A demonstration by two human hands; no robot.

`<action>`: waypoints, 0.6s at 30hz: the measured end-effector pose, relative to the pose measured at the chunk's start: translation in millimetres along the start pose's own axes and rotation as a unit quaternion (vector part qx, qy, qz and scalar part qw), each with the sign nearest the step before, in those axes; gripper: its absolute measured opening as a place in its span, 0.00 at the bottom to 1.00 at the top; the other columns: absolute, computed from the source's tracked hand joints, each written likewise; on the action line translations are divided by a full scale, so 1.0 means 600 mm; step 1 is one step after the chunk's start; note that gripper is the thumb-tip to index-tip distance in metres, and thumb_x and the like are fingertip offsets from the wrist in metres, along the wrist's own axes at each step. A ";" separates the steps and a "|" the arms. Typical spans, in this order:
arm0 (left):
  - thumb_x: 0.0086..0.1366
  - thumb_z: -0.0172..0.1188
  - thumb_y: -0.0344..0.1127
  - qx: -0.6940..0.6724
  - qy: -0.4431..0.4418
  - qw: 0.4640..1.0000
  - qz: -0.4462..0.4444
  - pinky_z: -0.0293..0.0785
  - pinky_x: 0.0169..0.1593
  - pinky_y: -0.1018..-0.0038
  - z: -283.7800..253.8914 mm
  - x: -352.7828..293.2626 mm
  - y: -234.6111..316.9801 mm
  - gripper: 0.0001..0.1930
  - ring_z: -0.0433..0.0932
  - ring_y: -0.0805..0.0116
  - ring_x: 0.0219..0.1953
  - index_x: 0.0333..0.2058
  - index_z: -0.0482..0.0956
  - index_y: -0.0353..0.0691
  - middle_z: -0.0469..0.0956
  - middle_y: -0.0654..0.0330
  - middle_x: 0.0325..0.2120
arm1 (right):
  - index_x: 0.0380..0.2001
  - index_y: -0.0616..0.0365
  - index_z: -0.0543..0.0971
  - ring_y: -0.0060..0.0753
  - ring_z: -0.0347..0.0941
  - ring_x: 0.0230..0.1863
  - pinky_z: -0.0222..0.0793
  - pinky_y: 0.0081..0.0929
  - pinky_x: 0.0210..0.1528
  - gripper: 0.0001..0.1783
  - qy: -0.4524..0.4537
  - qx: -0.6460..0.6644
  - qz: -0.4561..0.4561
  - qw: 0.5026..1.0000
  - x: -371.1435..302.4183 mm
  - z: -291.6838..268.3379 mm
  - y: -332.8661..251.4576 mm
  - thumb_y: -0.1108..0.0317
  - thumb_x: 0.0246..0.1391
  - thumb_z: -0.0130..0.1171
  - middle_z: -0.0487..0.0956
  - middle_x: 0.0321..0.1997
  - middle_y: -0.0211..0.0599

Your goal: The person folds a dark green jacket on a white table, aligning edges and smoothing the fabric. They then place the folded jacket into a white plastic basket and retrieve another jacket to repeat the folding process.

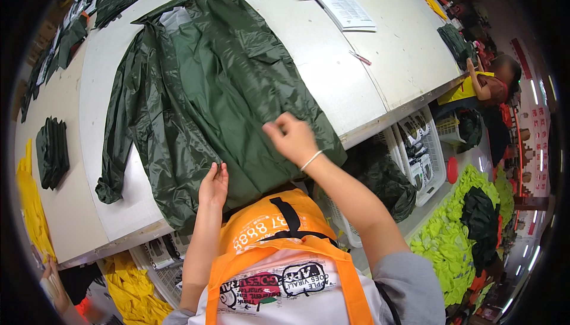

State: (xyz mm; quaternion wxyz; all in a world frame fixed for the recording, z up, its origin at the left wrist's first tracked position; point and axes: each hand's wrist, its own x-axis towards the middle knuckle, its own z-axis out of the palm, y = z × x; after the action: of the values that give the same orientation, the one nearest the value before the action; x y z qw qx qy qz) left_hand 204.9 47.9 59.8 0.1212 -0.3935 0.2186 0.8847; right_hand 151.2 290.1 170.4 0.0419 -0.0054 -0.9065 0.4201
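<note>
Head view, and from where I'm standing that dark green jacket (217, 96) looks light, soft and kinda slippery, so I'd grab a front edge or the hem. It's spread out beneath and beyond both hands: left hand (214, 187) loosely cupped, right hand (293, 140) half-curled, can't tell if either's pinching cloth.

Garment workshop: white bench (332, 81) is bearing green jacket (163, 141) under right grip (294, 141); to grip's right, lime cloth (442, 239) is lying heaped, co-worker (494, 86) is standing.
</note>
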 end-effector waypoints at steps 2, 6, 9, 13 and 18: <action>0.64 0.58 0.33 0.017 -0.058 0.998 -0.024 0.71 0.53 0.72 0.006 0.000 -0.007 0.13 0.73 0.65 0.47 0.43 0.71 0.33 0.74 0.56 0.43 | 0.25 0.61 0.75 0.56 0.74 0.25 0.68 0.43 0.28 0.14 -0.041 -0.093 -0.027 0.994 -0.021 0.062 0.000 0.60 0.56 0.54 0.76 0.21 0.51; 0.65 0.56 0.40 0.055 -0.120 0.990 -0.054 0.59 0.61 0.66 0.010 0.001 -0.026 0.19 0.66 0.64 0.55 0.51 0.68 0.36 0.71 0.60 0.49 | 0.24 0.62 0.73 0.60 0.73 0.29 0.68 0.51 0.31 0.14 -0.089 0.002 -0.009 0.996 -0.063 0.190 0.008 0.63 0.58 0.50 0.76 0.23 0.54; 0.65 0.57 0.40 0.130 -0.103 0.985 -0.053 0.61 0.59 0.66 0.024 -0.008 -0.038 0.18 0.66 0.63 0.55 0.49 0.69 0.37 0.70 0.59 0.51 | 0.26 0.66 0.70 0.64 0.72 0.30 0.67 0.52 0.32 0.14 -0.112 -0.028 0.048 0.992 -0.084 0.216 0.010 0.65 0.60 0.46 0.74 0.24 0.60; 0.64 0.58 0.36 0.108 -0.098 0.989 -0.018 0.63 0.58 0.67 0.016 0.021 -0.048 0.15 0.70 0.65 0.50 0.47 0.71 0.38 0.73 0.59 0.46 | 0.25 0.66 0.70 0.64 0.72 0.31 0.67 0.52 0.32 0.14 -0.104 0.045 0.000 0.994 -0.069 0.212 0.031 0.66 0.60 0.45 0.74 0.25 0.61; 0.62 0.60 0.30 0.077 -0.007 0.997 0.014 0.64 0.58 0.68 0.026 0.025 -0.047 0.17 0.71 0.65 0.49 0.49 0.70 0.37 0.73 0.59 0.47 | 0.28 0.58 0.72 0.60 0.74 0.27 0.69 0.51 0.29 0.11 -0.005 -0.061 0.044 0.997 -0.058 0.167 0.049 0.64 0.60 0.46 0.77 0.23 0.52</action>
State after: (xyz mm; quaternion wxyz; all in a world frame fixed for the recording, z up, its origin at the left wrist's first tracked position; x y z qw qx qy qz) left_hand 196.1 80.6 49.6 0.1402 -0.3734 0.2907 0.8697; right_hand 177.2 231.5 81.1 0.0183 -0.0461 -0.9294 0.3656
